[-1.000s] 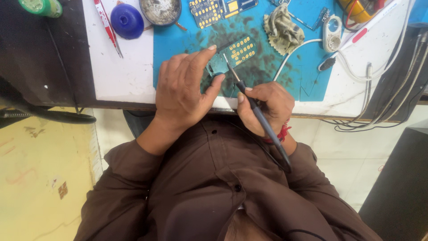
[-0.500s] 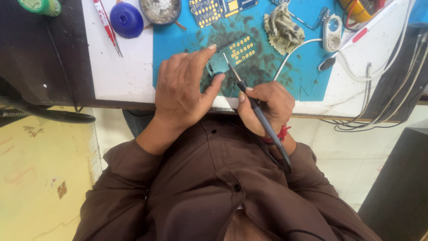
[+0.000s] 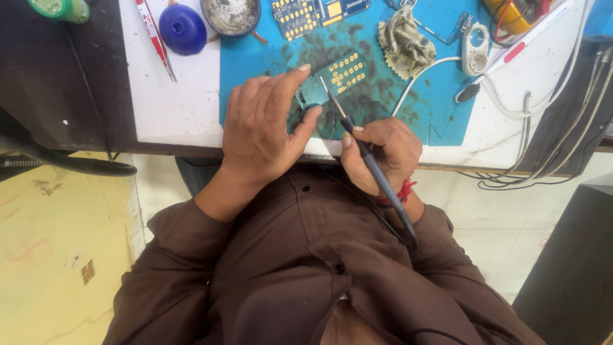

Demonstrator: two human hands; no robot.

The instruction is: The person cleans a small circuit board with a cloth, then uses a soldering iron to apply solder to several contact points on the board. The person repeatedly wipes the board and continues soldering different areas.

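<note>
Right hand (image 3: pixel 383 153) was closed in a pen grip around the dark soldering iron (image 3: pixel 373 172), its tip angled down onto the near end of the green circuit board (image 3: pixel 335 80). Left hand (image 3: pixel 265 121) was partly curled, thumb and forefinger pinching the board's near-left edge and pressing it flat. The board lay on the blue work mat (image 3: pixel 415 102), near the mat's front edge, just ahead of both hands.

Judged progress: work on the board was under way, with the tip at one spot near the board's near end; the rows of yellow pads farther up the board looked untouched. Whether a joint was finished there could not be told, the contact being too small to see.

Beyond the board, toward the mat's far edge: a second blue-and-yellow board (image 3: pixel 313 11) and a crumpled rag (image 3: pixel 402 41). Left of the mat, on the white table (image 3: pixel 172 108): a blue round lid (image 3: pixel 182 29) and a red-handled tool (image 3: pixel 153 35).
</note>
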